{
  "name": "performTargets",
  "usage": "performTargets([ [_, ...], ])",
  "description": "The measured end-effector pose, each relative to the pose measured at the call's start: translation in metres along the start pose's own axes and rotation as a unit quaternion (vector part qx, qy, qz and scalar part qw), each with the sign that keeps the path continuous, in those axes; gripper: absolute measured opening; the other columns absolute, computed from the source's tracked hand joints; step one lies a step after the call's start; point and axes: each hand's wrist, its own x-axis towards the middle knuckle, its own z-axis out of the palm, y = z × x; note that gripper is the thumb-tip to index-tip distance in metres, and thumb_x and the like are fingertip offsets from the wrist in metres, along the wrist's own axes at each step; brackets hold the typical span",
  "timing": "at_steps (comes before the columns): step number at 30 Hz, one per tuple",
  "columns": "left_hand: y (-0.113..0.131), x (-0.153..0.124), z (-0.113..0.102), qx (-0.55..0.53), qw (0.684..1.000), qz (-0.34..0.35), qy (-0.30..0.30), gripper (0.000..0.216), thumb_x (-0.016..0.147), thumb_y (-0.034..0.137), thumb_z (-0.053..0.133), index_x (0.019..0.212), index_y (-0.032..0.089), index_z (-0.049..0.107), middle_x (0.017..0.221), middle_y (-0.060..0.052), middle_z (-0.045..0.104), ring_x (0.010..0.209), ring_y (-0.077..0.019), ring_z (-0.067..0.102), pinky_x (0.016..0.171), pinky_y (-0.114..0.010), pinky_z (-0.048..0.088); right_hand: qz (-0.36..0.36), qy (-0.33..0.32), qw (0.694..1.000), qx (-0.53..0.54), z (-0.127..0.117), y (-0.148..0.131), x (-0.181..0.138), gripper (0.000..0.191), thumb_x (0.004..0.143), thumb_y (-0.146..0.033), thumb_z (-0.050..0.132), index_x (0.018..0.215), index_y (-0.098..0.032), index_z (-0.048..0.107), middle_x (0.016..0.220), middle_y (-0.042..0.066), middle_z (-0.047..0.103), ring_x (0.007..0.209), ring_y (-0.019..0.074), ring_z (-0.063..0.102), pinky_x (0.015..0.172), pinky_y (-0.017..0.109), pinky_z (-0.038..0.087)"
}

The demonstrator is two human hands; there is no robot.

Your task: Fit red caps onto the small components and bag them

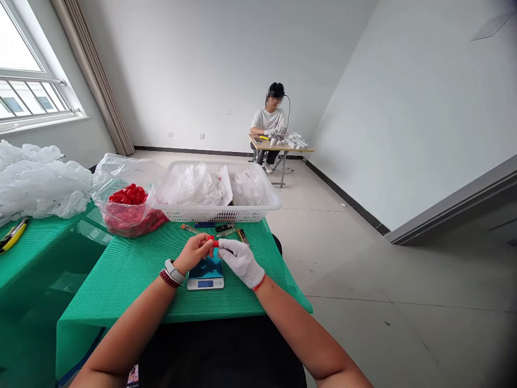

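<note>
Scanning left to right: at far left, a second worktop point(36, 248) under green cloth carries a yellow utility knife point(14, 234) and a heap of clear plastic bags point(40, 180). Next, a clear bag point(129, 218) of red plastic pieces slumps at the back left corner of the main worktop point(121, 285), which is covered in green mesh.

Centre frame: the bare left hand point(194, 253), with a wristwatch point(174, 271) and a beaded bracelet point(168, 278), curls its fingers round a small red plastic piece point(213, 243). The right hand point(241, 263), in a white knit glove with a red cuff, pinches the same piece from the other side. The work in hand sits at this grip, just above a digital scale point(194, 284) bearing a teal pad point(205, 268).

Behind, a white plastic basket point(218, 214) holds more bags. Upper middle, a seated co-worker point(270, 118) handles white items at a separate worktop point(293, 147).
</note>
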Motion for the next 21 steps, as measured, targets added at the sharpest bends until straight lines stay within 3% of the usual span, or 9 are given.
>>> performTargets([
  [3, -0.001, 0.001, -0.001, 0.003, 1.0, 0.004, -0.019, 0.039, 0.089, 0.053, 0.052, 0.078, 0.016, 0.052, 0.058, 0.002, 0.059, 0.045, -0.0074, 0.043, 0.047, -0.021, 0.033, -0.001, 0.016, 1.0, -0.001, 0.001, 0.004, -0.001, 0.021, 0.087, -0.029, 0.059, 0.102, -0.019, 0.071, 0.091, 0.005, 0.07, 0.083, 0.018, 0.064, 0.075, 0.029, 0.052],
  [6, -0.005, 0.001, -0.002, -0.011, 0.999, 0.013, -0.032, 0.034, 0.088, 0.05, 0.057, 0.092, 0.016, 0.054, 0.066, 0.001, 0.062, 0.055, -0.0102, 0.052, 0.052, -0.021, 0.039, 0.03, -0.015, 0.998, 0.06, 0.001, 0.007, 0.0, 0.021, 0.09, -0.032, 0.054, 0.093, -0.019, 0.071, 0.081, 0.003, 0.067, 0.072, 0.0149, 0.06, 0.068, 0.027, 0.051],
  [9, -0.007, 0.001, -0.002, 0.026, 0.999, 0.037, -0.012, 0.033, 0.084, 0.047, 0.064, 0.096, 0.017, 0.055, 0.077, -0.002, 0.066, 0.066, -0.0134, 0.058, 0.058, -0.024, 0.043, 0.078, -0.032, 0.985, 0.152, 0.002, 0.01, 0.002, 0.025, 0.09, -0.034, 0.053, 0.1, -0.018, 0.069, 0.079, 0.003, 0.063, 0.066, 0.0122, 0.056, 0.062, 0.024, 0.049],
  [12, -0.007, -0.001, -0.001, 0.07, 0.997, 0.044, 0.009, 0.032, 0.083, 0.046, 0.065, 0.092, 0.017, 0.057, 0.077, -0.002, 0.067, 0.065, -0.0134, 0.058, 0.059, -0.024, 0.044, 0.106, -0.029, 0.974, 0.197, 0.003, 0.013, 0.002, 0.026, 0.089, -0.035, 0.055, 0.103, -0.017, 0.067, 0.079, 0.002, 0.061, 0.064, 0.0105, 0.053, 0.059, 0.022, 0.048],
  [16, -0.006, -0.001, 0.001, 0.057, 0.998, 0.016, -0.003, 0.034, 0.084, 0.05, 0.061, 0.086, 0.018, 0.052, 0.074, -0.002, 0.069, 0.061, -0.0143, 0.059, 0.055, -0.025, 0.043, 0.099, -0.026, 0.981, 0.165, 0.003, 0.01, 0.002, 0.02, 0.087, -0.034, 0.057, 0.091, -0.017, 0.066, 0.077, 0.002, 0.06, 0.066, 0.011, 0.052, 0.06, 0.022, 0.047],
  [21, -0.005, -0.001, 0.002, 0.119, 0.993, 0.027, 0.006, 0.035, 0.088, 0.051, 0.054, 0.078, 0.018, 0.051, 0.057, 0.003, 0.062, 0.051, -0.0118, 0.051, 0.051, -0.023, 0.036, 0.048, -0.029, 0.996, 0.07, -0.002, 0.0, 0.002, 0.018, 0.089, -0.03, 0.054, 0.079, -0.017, 0.064, 0.071, 0.0, 0.057, 0.065, 0.0115, 0.05, 0.062, 0.023, 0.045],
])
